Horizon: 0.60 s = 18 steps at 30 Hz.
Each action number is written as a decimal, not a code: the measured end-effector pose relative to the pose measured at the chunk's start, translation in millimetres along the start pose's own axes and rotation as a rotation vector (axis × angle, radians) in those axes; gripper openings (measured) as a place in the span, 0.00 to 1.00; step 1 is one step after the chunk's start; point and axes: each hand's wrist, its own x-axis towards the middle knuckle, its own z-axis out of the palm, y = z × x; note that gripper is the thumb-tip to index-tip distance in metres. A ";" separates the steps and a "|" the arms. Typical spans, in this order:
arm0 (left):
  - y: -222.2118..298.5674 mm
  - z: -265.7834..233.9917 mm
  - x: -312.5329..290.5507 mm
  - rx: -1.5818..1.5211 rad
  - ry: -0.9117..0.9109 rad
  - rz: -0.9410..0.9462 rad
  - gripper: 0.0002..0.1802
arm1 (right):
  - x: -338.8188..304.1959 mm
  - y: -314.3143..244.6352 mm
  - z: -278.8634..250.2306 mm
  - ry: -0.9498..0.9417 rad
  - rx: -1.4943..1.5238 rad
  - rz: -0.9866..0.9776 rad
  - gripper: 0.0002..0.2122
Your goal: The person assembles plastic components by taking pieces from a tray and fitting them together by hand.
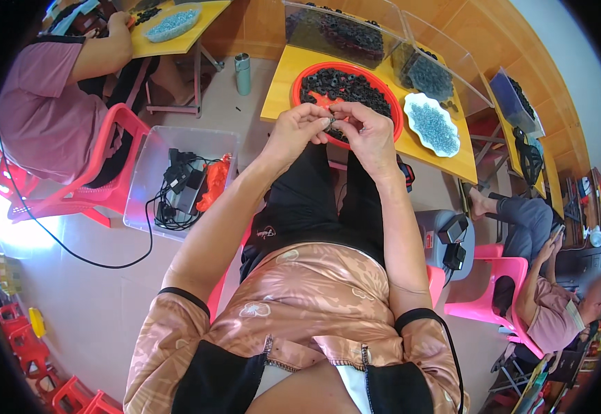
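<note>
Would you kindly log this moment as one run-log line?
left hand: pinching small part | right hand: pinching same part | below: red tray of black rings | right: white plate of blue pieces

A tiny dark ring-shaped part [331, 122] sits pinched between the fingertips of both hands, held in the air just above the near rim of a red tray [299, 74] of similar black rings.

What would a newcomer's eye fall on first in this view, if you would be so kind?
Probably the person's left hand and right hand, meeting over a small dark part pinched between the fingertips at the picture's centre. Just behind them sits a round red plastic tray heaped with black ring-shaped pieces on a yellow table, with a white plate of pale blue pieces to its right.
</note>
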 end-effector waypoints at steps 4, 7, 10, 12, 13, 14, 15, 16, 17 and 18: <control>1.7 3.6 0.4 0.134 -0.013 0.063 0.08 | -0.6 -1.0 -1.7 0.005 0.001 0.018 0.13; 6.3 9.9 -1.6 0.239 0.040 0.066 0.06 | -1.8 2.3 -0.7 0.021 -0.043 -0.030 0.14; -0.4 9.9 1.3 0.187 0.080 0.060 0.06 | 0.6 -2.5 -3.9 0.043 -0.276 -0.222 0.15; -4.8 10.3 3.3 0.169 0.097 0.046 0.05 | 1.7 -2.1 -5.1 0.053 -0.487 -0.373 0.14; -6.9 11.1 4.7 0.150 0.113 0.033 0.05 | 1.5 2.2 -4.0 0.062 -0.507 -0.373 0.14; -9.4 11.8 6.2 0.150 0.111 0.033 0.05 | 1.0 5.3 -3.3 0.070 -0.526 -0.374 0.14; -10.8 12.1 7.2 0.142 0.126 0.037 0.04 | -0.3 6.4 -2.3 0.070 -0.526 -0.375 0.14; -11.9 11.4 8.2 0.134 0.141 0.040 0.04 | -2.2 6.8 -1.4 0.049 -0.338 -0.165 0.12; -12.7 9.9 9.4 0.134 0.142 0.040 0.04 | -3.2 7.4 -0.5 0.028 -0.150 0.044 0.10; -11.8 10.1 10.1 0.161 0.165 0.043 0.04 | -3.4 9.3 -1.5 0.028 -0.150 0.045 0.10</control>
